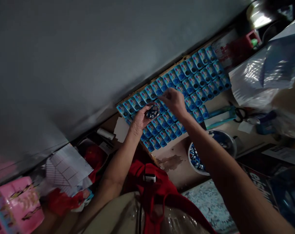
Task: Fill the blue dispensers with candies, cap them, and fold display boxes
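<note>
The right hand point(173, 101) covers some of the blue packs point(170, 133), and whatever its fingers pinch is too small to tell. The right forearm hides part of the round bowl point(190, 159). The left edge cuts off the pink container point(28, 208).

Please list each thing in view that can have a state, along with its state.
left hand: cupped around small pieces
small pieces: gathered in a cluster
right hand: fingertips drawn together; whether they hold anything is unclear
blue packs: laid in rows, some with dark centres, others plain blue
bowl: uncovered at least in part, pieces inside
papers: loosely piled
</note>
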Demonstrator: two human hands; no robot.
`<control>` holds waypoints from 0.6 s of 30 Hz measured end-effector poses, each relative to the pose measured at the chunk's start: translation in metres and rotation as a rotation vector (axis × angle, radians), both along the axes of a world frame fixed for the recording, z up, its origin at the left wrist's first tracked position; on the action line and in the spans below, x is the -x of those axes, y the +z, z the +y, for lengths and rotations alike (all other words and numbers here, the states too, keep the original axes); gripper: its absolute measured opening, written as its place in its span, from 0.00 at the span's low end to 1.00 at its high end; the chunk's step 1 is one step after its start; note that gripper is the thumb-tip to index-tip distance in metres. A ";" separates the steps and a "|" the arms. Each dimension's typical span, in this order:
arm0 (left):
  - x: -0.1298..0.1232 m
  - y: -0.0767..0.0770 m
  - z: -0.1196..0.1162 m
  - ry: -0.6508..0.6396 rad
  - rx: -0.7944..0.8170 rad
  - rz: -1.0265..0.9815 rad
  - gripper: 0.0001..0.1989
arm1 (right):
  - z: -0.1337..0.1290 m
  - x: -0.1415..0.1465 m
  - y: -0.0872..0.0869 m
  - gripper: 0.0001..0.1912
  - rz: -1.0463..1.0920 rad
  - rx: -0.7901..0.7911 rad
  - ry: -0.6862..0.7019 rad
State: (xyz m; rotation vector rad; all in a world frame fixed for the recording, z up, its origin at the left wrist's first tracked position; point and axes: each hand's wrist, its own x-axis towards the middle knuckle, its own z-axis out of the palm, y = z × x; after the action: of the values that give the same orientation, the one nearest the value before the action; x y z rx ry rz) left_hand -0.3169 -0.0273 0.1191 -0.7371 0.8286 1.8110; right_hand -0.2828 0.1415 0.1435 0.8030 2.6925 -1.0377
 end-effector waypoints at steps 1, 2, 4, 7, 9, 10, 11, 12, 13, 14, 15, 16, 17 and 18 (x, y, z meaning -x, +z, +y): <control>-0.002 -0.001 0.001 0.022 0.014 0.005 0.10 | -0.007 -0.016 0.000 0.11 0.043 0.106 -0.016; -0.003 -0.002 0.003 0.044 0.030 0.008 0.10 | -0.014 -0.031 -0.001 0.13 0.074 0.198 -0.024; -0.007 -0.003 0.006 0.083 0.055 0.000 0.08 | -0.028 -0.052 -0.003 0.15 0.120 0.277 -0.034; -0.013 -0.004 0.009 0.129 0.039 -0.035 0.07 | -0.040 -0.064 -0.005 0.11 0.150 0.186 -0.044; -0.016 -0.005 0.010 0.143 0.003 -0.066 0.11 | -0.043 -0.065 -0.004 0.07 0.157 0.121 -0.037; -0.018 -0.004 0.010 0.144 -0.017 -0.078 0.12 | -0.042 -0.066 -0.002 0.06 0.160 0.106 -0.030; -0.019 -0.004 0.011 0.143 -0.035 -0.086 0.13 | -0.041 -0.066 0.000 0.05 0.168 0.101 -0.026; -0.021 -0.003 0.011 0.143 -0.049 -0.089 0.13 | -0.039 -0.066 0.003 0.04 0.180 0.106 -0.028; -0.022 -0.002 0.011 0.147 -0.053 -0.090 0.12 | -0.037 -0.067 0.006 0.04 0.195 0.122 -0.034; -0.022 -0.001 0.010 0.153 -0.050 -0.094 0.12 | -0.034 -0.068 0.008 0.04 0.210 0.150 -0.049; -0.022 0.001 0.010 0.161 -0.040 -0.099 0.12 | -0.031 -0.068 0.010 0.05 0.226 0.198 -0.076; -0.022 0.003 0.008 0.168 -0.028 -0.105 0.12 | -0.027 -0.067 0.010 0.08 0.234 0.269 -0.119; -0.021 0.004 0.006 0.173 -0.016 -0.109 0.12 | -0.023 -0.066 0.009 0.10 0.234 0.356 -0.174; -0.019 0.006 0.004 0.179 -0.006 -0.107 0.11 | -0.020 -0.062 0.008 0.12 0.231 0.442 -0.233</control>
State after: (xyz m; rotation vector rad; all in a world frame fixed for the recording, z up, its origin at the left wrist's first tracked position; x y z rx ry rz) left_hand -0.2975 -0.0232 0.1248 -0.9203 0.7056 1.9126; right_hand -0.2203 0.1218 0.1510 0.9662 2.4234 -1.7971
